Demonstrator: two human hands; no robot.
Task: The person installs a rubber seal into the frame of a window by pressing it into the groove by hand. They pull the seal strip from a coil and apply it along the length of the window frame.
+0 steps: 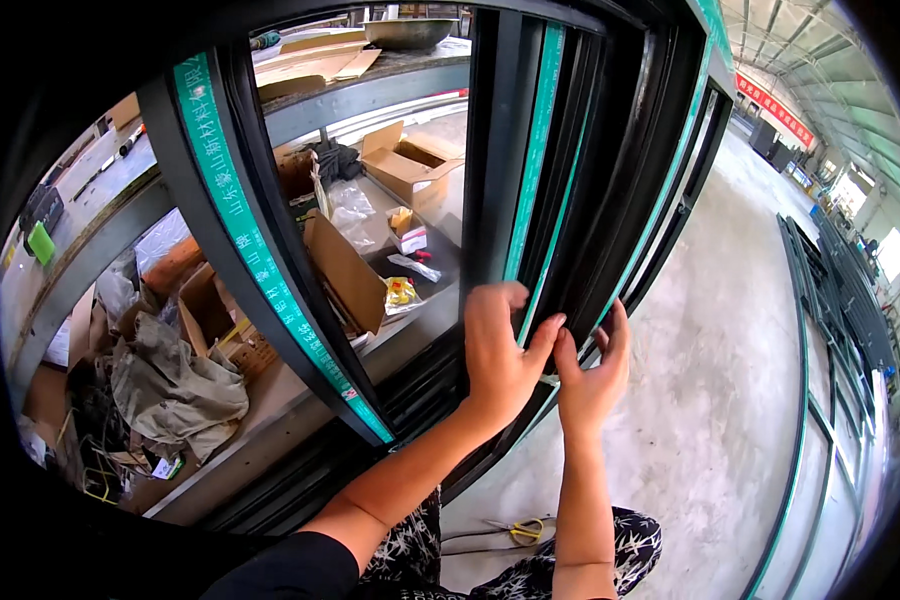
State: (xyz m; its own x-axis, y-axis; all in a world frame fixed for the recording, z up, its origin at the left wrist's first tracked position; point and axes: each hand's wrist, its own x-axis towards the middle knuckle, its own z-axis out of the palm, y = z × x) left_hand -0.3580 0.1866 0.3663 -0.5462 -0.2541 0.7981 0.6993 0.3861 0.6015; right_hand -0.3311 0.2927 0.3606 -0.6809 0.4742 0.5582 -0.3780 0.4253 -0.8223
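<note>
A tall black metal window or door frame [630, 150] stands before me, with green printed protective film along its edges. My left hand [498, 345] has its fingers curled against the inner side of the frame's right upright, its thumb stretched to the right. On the outer side, my right hand [592, 378] grips the same upright with bent fingers. Both thumb tips almost meet at the profile's edge. Between the hands, a small pale bit [548, 380] shows, too small to name. Anything thin pinched under the thumbs is hidden.
Yellow-handled scissors [527, 532] lie on the floor by my legs. Behind the frame, a bench shelf holds an open cardboard box [410, 165] and a crumpled grey-green cloth [175, 385]. A metal bowl [408, 34] sits above. More frames [820, 400] lean at the right.
</note>
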